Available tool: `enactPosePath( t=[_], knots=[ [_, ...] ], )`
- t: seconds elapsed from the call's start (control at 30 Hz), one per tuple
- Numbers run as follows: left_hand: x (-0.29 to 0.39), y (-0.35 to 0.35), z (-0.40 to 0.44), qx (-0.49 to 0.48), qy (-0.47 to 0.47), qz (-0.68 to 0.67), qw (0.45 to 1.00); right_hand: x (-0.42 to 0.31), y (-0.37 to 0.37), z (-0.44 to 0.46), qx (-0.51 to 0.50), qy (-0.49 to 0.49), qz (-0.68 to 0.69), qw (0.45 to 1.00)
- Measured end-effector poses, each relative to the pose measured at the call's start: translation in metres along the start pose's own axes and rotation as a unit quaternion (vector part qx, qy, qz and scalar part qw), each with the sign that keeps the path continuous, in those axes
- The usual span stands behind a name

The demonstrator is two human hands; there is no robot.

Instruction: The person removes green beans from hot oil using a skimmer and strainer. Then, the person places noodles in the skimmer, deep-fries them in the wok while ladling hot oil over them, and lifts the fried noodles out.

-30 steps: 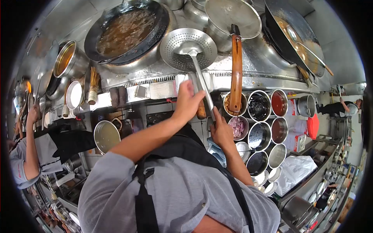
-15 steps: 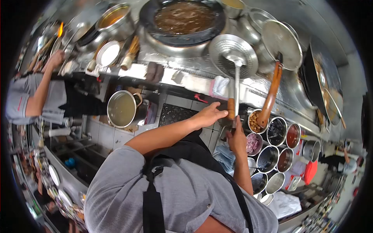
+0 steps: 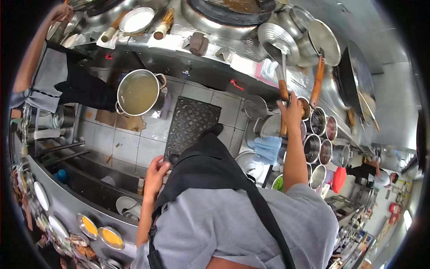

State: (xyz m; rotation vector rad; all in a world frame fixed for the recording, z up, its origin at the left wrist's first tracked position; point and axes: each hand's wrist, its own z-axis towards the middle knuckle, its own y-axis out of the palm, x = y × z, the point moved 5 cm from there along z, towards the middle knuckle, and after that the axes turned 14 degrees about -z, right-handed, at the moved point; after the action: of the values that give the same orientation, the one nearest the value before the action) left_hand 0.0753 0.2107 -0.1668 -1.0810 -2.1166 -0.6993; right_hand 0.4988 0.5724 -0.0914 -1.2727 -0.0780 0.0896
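Note:
My right hand (image 3: 292,111) is closed around the lower part of a ladle's long handle, and a wooden piece (image 3: 283,128) shows just below it. The ladle (image 3: 283,57) rests its head in a round perforated skimmer (image 3: 268,35) at the stove edge. Beside my hand is the skimmer's wooden handle (image 3: 282,86). My left hand (image 3: 156,172) hangs low by my hip, empty, its fingers loosely bent and apart. To the right, a strainer with a long wooden handle (image 3: 317,80) leans over the stove edge.
A wok of brown liquid (image 3: 237,5) sits on the stove. A pot of cloudy liquid (image 3: 139,92) stands at lower left, near another person's dark apron (image 3: 85,85). Several seasoning pots (image 3: 312,148) line my right, by a blue cloth (image 3: 267,149). A black mat (image 3: 192,121) covers some floor.
My left hand has left the skimmer's handle and dropped to my left side. My right hand has moved up along the stove edge. The view has turned, showing more floor.

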Motion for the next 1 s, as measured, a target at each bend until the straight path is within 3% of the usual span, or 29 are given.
enactPosePath(
  t=[0.1, 0.2, 0.33, 0.4, 0.43, 0.47, 0.5, 0.53, 0.57, 0.6, 0.63, 0.7, 0.73, 0.8, 0.87, 1.0],
  knots=[
    [-0.044, -0.047, -0.028, 0.042, -0.020, 0.002, 0.999, -0.025, -0.017, 0.018, 0.031, -0.048, -0.070, 0.996],
    [-0.057, -0.061, -0.051, 0.068, 0.000, -0.014, 0.998, -0.040, -0.008, 0.051, -0.150, -0.069, -0.053, 0.985],
    [-0.077, -0.079, -0.057, 0.103, 0.011, -0.094, 0.990, -0.067, 0.001, 0.112, -0.161, 0.029, -0.103, 0.981],
    [-0.070, -0.081, -0.070, 0.141, 0.023, -0.067, 0.987, -0.073, 0.058, 0.146, -0.149, 0.040, -0.121, 0.981],
    [-0.075, -0.083, -0.073, 0.153, 0.058, -0.056, 0.985, -0.068, 0.108, 0.162, -0.148, -0.041, -0.119, 0.981],
    [-0.081, -0.093, -0.079, 0.175, 0.087, -0.041, 0.980, -0.084, 0.115, 0.159, -0.191, -0.062, -0.167, 0.965],
    [-0.062, -0.092, -0.094, 0.196, 0.099, -0.050, 0.974, -0.112, 0.118, 0.148, -0.140, -0.329, -0.267, 0.895],
    [-0.049, -0.094, -0.109, 0.227, 0.128, -0.071, 0.963, -0.105, 0.128, 0.139, 0.014, -0.443, -0.262, 0.857],
    [-0.049, -0.104, -0.124, 0.274, 0.127, -0.083, 0.950, -0.113, 0.124, 0.137, -0.062, -0.402, -0.315, 0.857],
    [-0.054, -0.113, -0.138, 0.330, 0.138, -0.202, 0.912, -0.091, 0.157, 0.156, -0.054, -0.463, -0.333, 0.820],
    [-0.061, -0.122, -0.154, 0.395, 0.152, -0.286, 0.860, -0.091, 0.162, 0.171, -0.189, -0.353, -0.283, 0.872],
    [-0.085, -0.132, -0.199, 0.466, 0.197, -0.478, 0.718, -0.063, 0.144, 0.190, -0.138, -0.070, -0.107, 0.982],
    [-0.104, -0.139, -0.216, 0.495, 0.211, -0.539, 0.648, -0.083, 0.112, 0.173, -0.145, -0.053, -0.133, 0.979],
    [-0.146, -0.160, -0.251, 0.574, 0.226, -0.557, 0.556, -0.128, 0.067, 0.132, -0.052, -0.094, -0.087, 0.990],
    [-0.163, -0.189, -0.276, 0.594, 0.225, -0.566, 0.525, -0.149, 0.051, 0.108, 0.041, -0.148, 0.027, 0.988],
    [-0.175, -0.248, -0.291, 0.644, 0.238, -0.493, 0.535, -0.228, 0.033, 0.034, -0.034, -0.301, 0.142, 0.942]
  ],
)
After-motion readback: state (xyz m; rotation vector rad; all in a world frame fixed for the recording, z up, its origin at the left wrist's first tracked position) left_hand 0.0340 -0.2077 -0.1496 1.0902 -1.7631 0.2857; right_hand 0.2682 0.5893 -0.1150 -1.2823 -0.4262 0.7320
